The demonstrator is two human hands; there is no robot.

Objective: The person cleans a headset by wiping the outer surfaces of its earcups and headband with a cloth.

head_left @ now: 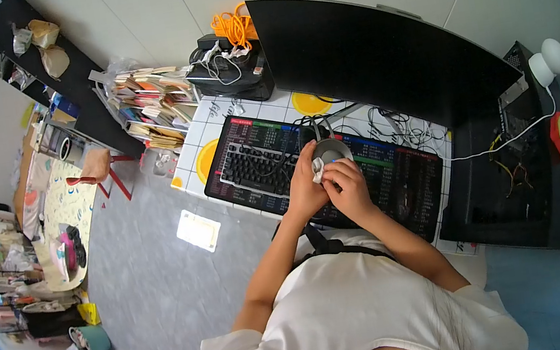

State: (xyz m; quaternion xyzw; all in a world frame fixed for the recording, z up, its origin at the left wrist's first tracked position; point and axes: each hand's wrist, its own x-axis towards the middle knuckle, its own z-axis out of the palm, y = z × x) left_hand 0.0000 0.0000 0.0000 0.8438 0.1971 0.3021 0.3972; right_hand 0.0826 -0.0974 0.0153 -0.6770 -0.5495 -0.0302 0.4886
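While the left hand (304,184) curls partway around the near-left side of a round grey object (335,148), apparently to steady it, the right hand (347,184) is bent nearly closed, its fingertips gripping a crumpled white piece (317,169) between the two hands. Whether the left fingers also pinch that piece cannot be told. Both hands are over the dark desk mat (397,186), beside the keyboard (257,167) and in front of the monitor (377,52), probably because a spot close to the body allows easy view and reach.
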